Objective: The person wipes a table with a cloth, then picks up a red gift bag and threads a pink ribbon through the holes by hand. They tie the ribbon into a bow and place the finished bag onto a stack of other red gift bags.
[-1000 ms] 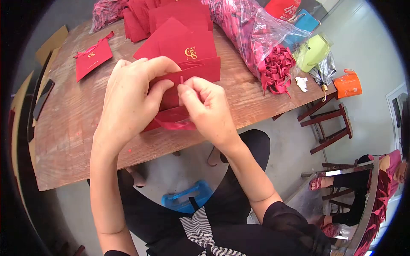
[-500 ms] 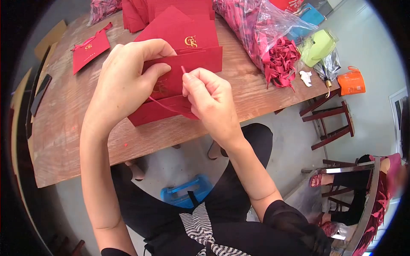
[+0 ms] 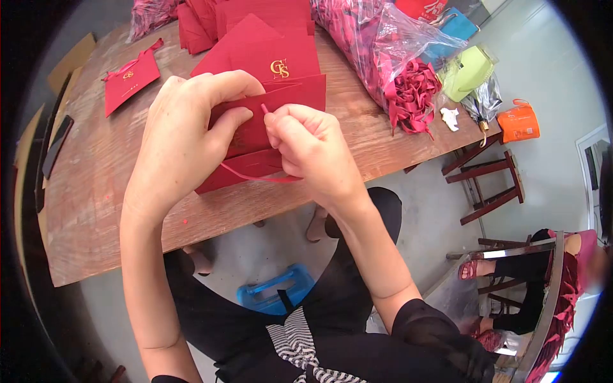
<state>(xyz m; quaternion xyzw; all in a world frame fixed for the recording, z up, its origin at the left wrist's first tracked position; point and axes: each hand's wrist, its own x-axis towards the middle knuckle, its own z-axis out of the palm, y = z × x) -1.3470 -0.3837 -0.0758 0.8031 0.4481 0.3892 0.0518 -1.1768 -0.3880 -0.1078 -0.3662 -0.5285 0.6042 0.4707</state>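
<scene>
My left hand (image 3: 191, 121) grips the top edge of a red paper bag (image 3: 306, 96), fingers behind the panel and thumb in front. My right hand (image 3: 306, 137) pinches the tip of a red ribbon (image 3: 262, 177) against or very near the bag's upper panel. The ribbon hangs in a loop below both hands. Under and behind the bag lie more red bags (image 3: 300, 54) with a gold logo. A finished-looking red bag with a ribbon handle (image 3: 132, 82) lies apart at the left.
A plastic sack of red ribbons (image 3: 412, 96) lies on the wooden table (image 3: 115, 210), near a green object (image 3: 469, 73), a crumpled tissue (image 3: 449, 119) and an orange bag (image 3: 518, 121). A phone (image 3: 59, 147) is at the left edge. Another person's legs (image 3: 511, 271) show lower right.
My right hand has moved slightly left and the ribbon tip now sits closer to the panel's upper edge. The whole view has shifted a little.
</scene>
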